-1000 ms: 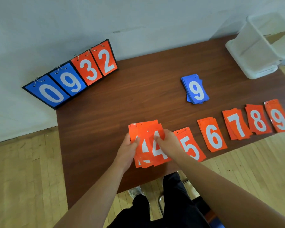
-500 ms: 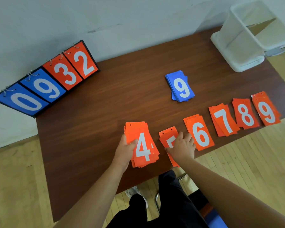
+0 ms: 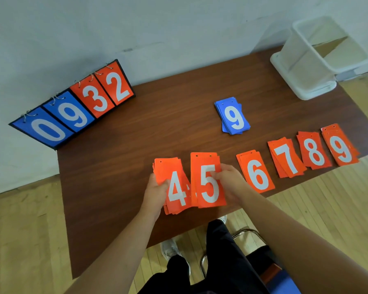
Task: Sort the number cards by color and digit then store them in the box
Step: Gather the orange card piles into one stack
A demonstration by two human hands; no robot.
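Lower centre of the frame, left hand point(image 3: 156, 193) grips the 4 stack point(image 3: 174, 185), right hand point(image 3: 229, 183) pinches the 5 stack point(image 3: 207, 181); probably merging piles, next laying 5s onto 4s squarely.

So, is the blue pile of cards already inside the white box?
No, the blue pile lies on the table, apart from the white box.

Orange stacks by digit, blue stack point(image 3: 234, 116) behind
4 stack point(image 3: 172, 172) and 5 stack point(image 3: 204, 166) held together; 6 point(image 3: 256, 170), 7 point(image 3: 286, 159), 8 point(image 3: 313, 152), 9 point(image 3: 340, 148) flat rightward; white box point(image 3: 302, 66) far right
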